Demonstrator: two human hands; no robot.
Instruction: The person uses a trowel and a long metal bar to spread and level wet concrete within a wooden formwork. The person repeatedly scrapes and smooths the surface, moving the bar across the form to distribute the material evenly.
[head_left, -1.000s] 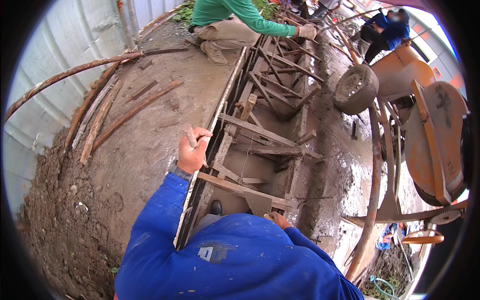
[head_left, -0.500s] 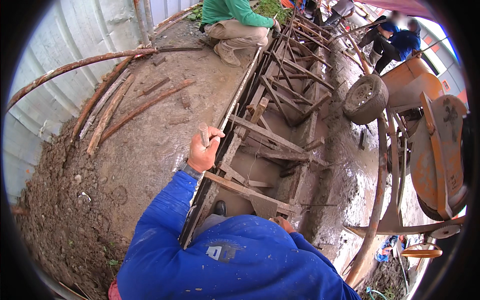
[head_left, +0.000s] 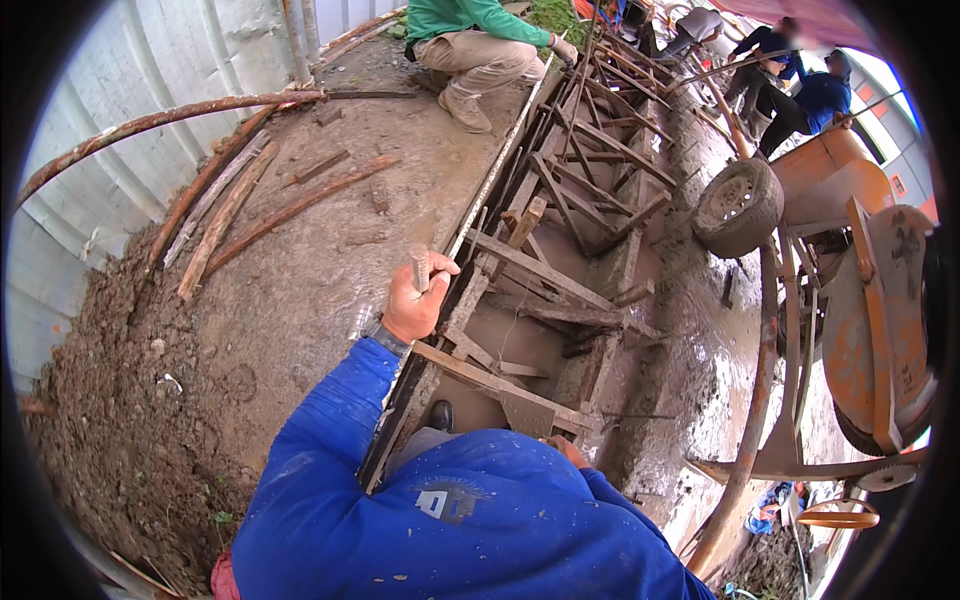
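My left hand [head_left: 408, 305] is closed around a round wooden handle [head_left: 419, 266] whose blunt end sticks up from the fist; whatever is at its lower end is hidden. That hand is beside a long, pale straight bar [head_left: 497, 170] running along the left edge of the formwork. My right hand [head_left: 570, 450] is low, by the end of a wooden crosspiece [head_left: 490, 380]; my body covers most of it and its fingers barely show. Between the hands, the muddy timber formwork [head_left: 600, 365] spans a trench, and my dark boot [head_left: 440, 415] stands inside.
A person in a green top [head_left: 480, 60] crouches at the far left edge, a gloved hand by the bar. Loose timber [head_left: 228, 222] lies on muddy ground near a corrugated metal fence [head_left: 120, 90]. Rusty orange wheeled machinery [head_left: 870, 330] stands right. Several people [head_left: 820, 100] are farther back.
The view has shifted slightly, so the surroundings sit a little differently. My left hand still grips the handle beside the bar. The crouching person's gloved hand has moved slightly right.
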